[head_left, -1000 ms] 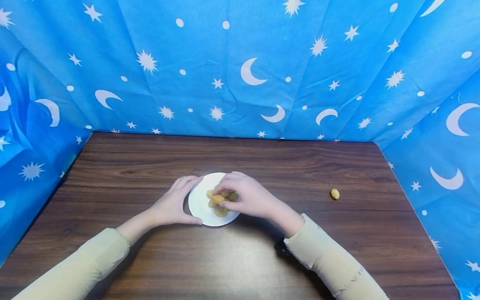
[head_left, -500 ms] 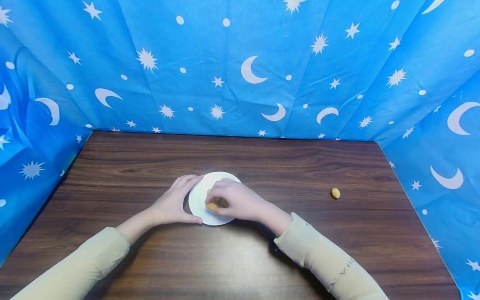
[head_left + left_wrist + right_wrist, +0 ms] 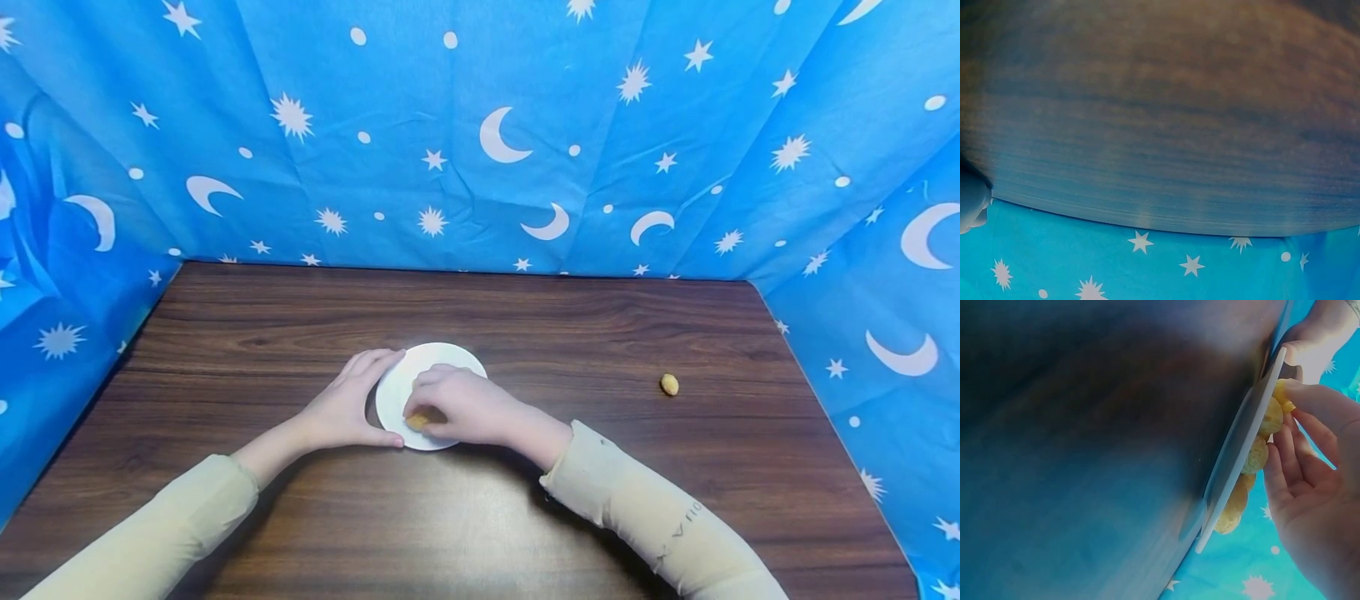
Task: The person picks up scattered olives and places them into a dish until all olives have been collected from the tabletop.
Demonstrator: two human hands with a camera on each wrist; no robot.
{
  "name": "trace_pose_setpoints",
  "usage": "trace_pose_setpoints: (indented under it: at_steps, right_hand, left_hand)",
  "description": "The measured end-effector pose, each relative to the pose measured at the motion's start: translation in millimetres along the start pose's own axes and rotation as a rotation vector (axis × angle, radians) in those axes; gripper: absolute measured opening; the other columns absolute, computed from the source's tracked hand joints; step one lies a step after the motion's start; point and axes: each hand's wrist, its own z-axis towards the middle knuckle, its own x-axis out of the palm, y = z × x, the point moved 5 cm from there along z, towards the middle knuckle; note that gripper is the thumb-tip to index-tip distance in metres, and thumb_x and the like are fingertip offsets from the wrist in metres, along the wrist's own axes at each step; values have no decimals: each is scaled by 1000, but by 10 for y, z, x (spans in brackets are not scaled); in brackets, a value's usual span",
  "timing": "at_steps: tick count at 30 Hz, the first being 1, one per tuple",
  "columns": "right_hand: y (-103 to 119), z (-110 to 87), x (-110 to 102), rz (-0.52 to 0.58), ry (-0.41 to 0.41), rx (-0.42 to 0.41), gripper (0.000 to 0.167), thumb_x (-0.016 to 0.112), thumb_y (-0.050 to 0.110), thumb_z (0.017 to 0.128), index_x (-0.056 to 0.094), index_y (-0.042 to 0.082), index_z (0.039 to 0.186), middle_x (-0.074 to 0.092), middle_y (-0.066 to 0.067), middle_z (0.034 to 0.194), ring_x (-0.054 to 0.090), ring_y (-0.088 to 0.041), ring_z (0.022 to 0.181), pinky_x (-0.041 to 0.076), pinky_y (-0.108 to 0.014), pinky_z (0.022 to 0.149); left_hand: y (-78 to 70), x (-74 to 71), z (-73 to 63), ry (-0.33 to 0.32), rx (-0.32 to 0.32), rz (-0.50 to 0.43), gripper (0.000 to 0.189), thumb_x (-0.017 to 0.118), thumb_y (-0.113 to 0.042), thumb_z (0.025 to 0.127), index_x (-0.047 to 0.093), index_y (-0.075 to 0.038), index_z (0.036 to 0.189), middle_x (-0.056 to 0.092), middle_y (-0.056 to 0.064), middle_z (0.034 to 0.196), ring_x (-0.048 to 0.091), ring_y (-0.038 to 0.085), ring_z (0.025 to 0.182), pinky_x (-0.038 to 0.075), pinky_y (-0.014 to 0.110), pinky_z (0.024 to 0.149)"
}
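Note:
A round white plate [image 3: 390,392] lies on the table with several small golden-brown puffs on it, mostly hidden by a hand in the head view. At its left edge my left hand [image 3: 341,408] holds the rim, thumb at the near side and fingers at the far side. My right hand [image 3: 465,404] is over the plate and pinches a yellowish puff [image 3: 417,422] near the plate's near left part. In the right wrist view, other puffs [image 3: 1255,455] sit in a row on the plate beneath the fingers.
A single puff [image 3: 669,384] lies on the dark wooden table [image 3: 570,325] to the right, apart from the plate. Blue cloth [image 3: 420,100] with white moons and stars hangs behind the table and at both sides.
My right hand has moved left and slightly nearer across the plate, carrying the pinched puff toward the near left rim. My left hand and the lone puff have stayed put.

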Motion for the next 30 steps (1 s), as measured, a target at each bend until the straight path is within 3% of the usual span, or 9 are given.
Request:
trace_pose_setpoints:
  at_steps: [12,23,30]
  right_hand:
    - [28,3,49,-87,31,55,12,80,22,95,79,22,108,72,8,103,63,-13,105,52,-28,90]
    - [30,-30,15,-44,-32,18,15,79,15,94,78,18,108,74,5,105,65,-15,105,52,-30,100]
    - [-22,-129,-114,19,-41,66,18,80,13,93,79,17,110,74,4,112,64,-16,115,50,-31,110]
  left_hand:
    - [5,2,-8,-2,2,1,123,97,-50,69,35,-3,163,41,23,161,33,47,152,37,73,119]
    - [13,6,-16,-7,15,-5,123,97,-50,69,35,-3,163,42,22,159,35,46,151,38,73,119]
    - [7,-9,-16,-8,12,-1,124,98,-49,67,36,-2,163,43,23,159,35,47,150,38,72,119]
